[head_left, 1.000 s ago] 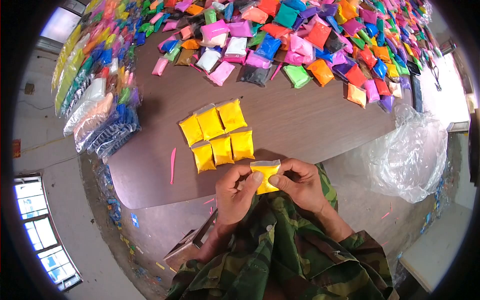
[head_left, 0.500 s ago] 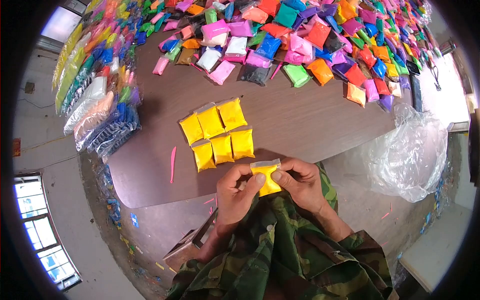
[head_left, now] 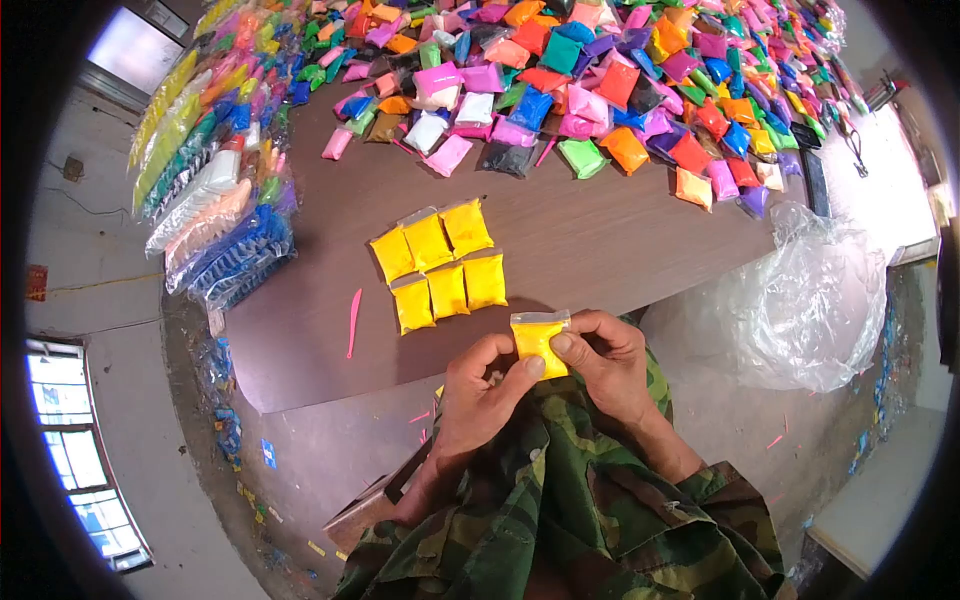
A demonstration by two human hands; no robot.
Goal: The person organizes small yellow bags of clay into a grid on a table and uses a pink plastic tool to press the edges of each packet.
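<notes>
Between my hands is a small clear zip bag filled with something yellow, its clear top strip facing away from me. My left hand pinches the bag's left side, thumb on the front. My right hand grips its right side, with the thumb pressed near the upper right. Just beyond, several matching yellow packets lie in two rows on the brown table. A pink plastic knife-shaped tool rests to the left of those packets.
A big heap of colourful packets covers the table's far side. Large bags of packets are stacked at the left edge. A crumpled clear plastic bag sits at the right, past the table edge. Scraps lie on the floor.
The yellow bag has shifted slightly right and up, still in both hands. My left thumb has slid lower on its front. The view has shifted a little.
</notes>
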